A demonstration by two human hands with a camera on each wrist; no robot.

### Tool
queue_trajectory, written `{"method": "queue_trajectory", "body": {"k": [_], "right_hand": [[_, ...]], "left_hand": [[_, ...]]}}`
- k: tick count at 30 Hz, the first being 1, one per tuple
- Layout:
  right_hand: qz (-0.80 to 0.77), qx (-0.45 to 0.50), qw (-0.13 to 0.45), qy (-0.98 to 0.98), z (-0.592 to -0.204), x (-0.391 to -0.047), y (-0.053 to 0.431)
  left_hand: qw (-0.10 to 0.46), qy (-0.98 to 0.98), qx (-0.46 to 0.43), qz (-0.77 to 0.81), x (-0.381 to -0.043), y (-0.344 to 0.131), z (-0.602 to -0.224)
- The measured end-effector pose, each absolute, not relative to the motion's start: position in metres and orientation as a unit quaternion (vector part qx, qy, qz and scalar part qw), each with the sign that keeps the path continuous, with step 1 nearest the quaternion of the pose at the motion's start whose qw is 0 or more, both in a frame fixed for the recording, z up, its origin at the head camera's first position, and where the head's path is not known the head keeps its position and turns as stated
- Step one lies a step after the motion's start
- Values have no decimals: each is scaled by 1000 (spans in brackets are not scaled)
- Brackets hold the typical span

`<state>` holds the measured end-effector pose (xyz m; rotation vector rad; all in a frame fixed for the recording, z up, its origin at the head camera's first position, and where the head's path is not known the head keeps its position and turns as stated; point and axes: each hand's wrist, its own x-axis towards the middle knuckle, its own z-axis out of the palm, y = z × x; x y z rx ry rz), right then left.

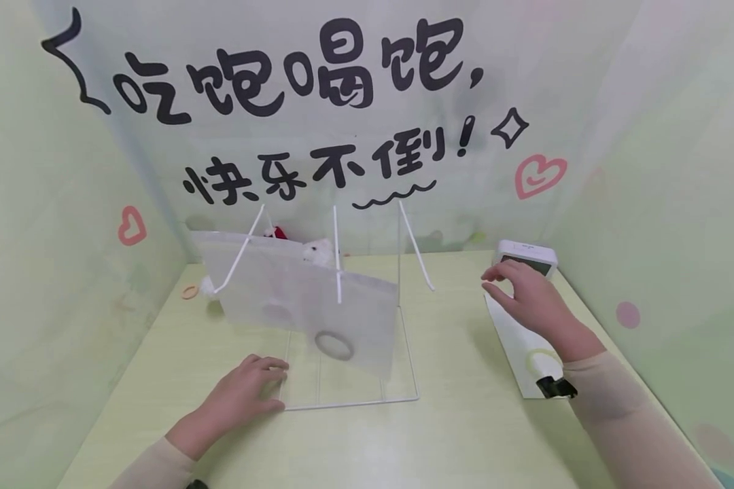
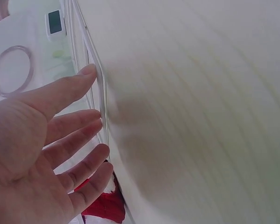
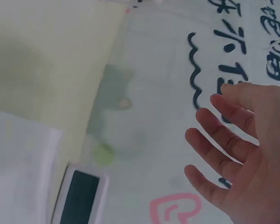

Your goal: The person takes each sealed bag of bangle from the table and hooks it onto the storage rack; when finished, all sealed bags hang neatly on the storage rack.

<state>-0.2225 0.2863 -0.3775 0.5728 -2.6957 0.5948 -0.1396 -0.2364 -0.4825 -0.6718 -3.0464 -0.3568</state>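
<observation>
My left hand [image 1: 241, 394] is at the front left corner of a white wire rack [image 1: 351, 405], its thumb and fingertips right at the base wire and its fingers loosely bent. On the rack's left and middle prongs hangs a translucent pouch [image 1: 361, 305], slanting across the frame. A round ring [image 1: 334, 345] shows at the pouch's lower right; the left wrist view shows this ring [image 2: 12, 70] too. Holding nothing, my right hand [image 1: 535, 295] hovers over a white stack of sheets or pouches [image 1: 514, 339], fingers relaxed and slightly bent.
A white device with a dark screen [image 1: 529, 255] stands behind the white stack. A yellowish ring [image 1: 541, 360] shows on the stack near my right wrist. Behind the pouch are a white plush [image 1: 319, 252] and something red [image 1: 276, 233]. An orange ring [image 1: 190, 292] lies at the left.
</observation>
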Motion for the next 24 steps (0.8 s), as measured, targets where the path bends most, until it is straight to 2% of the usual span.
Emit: {"method": "queue_trajectory", "body": {"k": [7,15,24], "right_hand": [[210,192,162,-945,-412,-242,338],[223,177,167,-944,-441,-259,376],[223,81,55,-970,-462,-270,417]], "left_hand": [[-3,-971,-209,-118,-139,-237,-481],[-1,-971,-210,-116,-140,-237,-482],[9,-969,-220,-111,-139,-238,-487]]}}
